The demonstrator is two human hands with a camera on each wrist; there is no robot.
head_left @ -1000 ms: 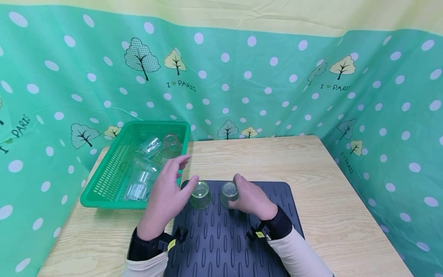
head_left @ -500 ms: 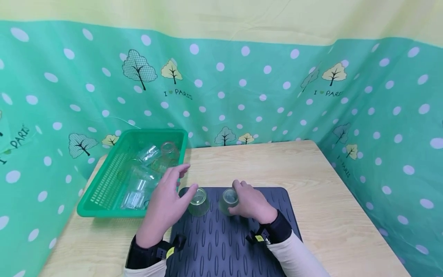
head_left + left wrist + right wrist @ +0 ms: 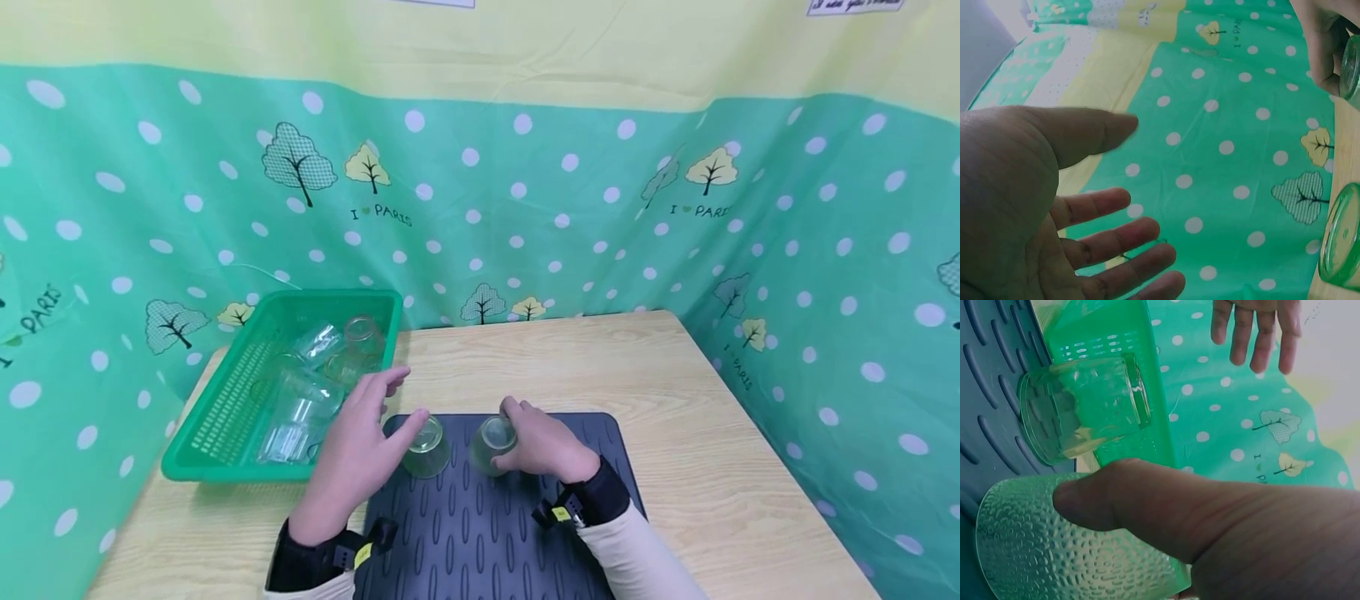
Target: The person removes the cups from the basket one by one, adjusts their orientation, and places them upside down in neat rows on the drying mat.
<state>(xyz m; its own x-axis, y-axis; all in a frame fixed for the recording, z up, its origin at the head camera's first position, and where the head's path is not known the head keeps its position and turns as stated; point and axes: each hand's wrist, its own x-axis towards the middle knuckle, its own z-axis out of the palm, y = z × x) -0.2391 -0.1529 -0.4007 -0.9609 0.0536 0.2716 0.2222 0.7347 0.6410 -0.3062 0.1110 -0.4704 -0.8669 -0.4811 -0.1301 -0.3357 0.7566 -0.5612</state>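
Note:
My right hand (image 3: pixel 543 444) grips an upside-down drinking glass (image 3: pixel 483 450) on the dark ribbed mat (image 3: pixel 480 537). In the right wrist view, that glass has a pebbled side (image 3: pixel 1085 556), with my thumb along it. Left of it on the mat stands a second upturned glass (image 3: pixel 426 460), smoother in the right wrist view. My left hand (image 3: pixel 352 462) hovers with thumb and fingers spread, between that second glass and the basket. Nothing is in its palm in the left wrist view (image 3: pixel 1079 200).
A green plastic basket (image 3: pixel 225 477) at the left contains several clear glasses (image 3: pixel 296 417), jumbled together. The wooden table (image 3: pixel 720 492) extends right of and behind the mat. A green dotted curtain (image 3: pixel 465 242) encloses the back and sides.
The head view has tilted upward, so the scene sits lower in it. Both hands and the two glasses on the mat keep nearly the same places.

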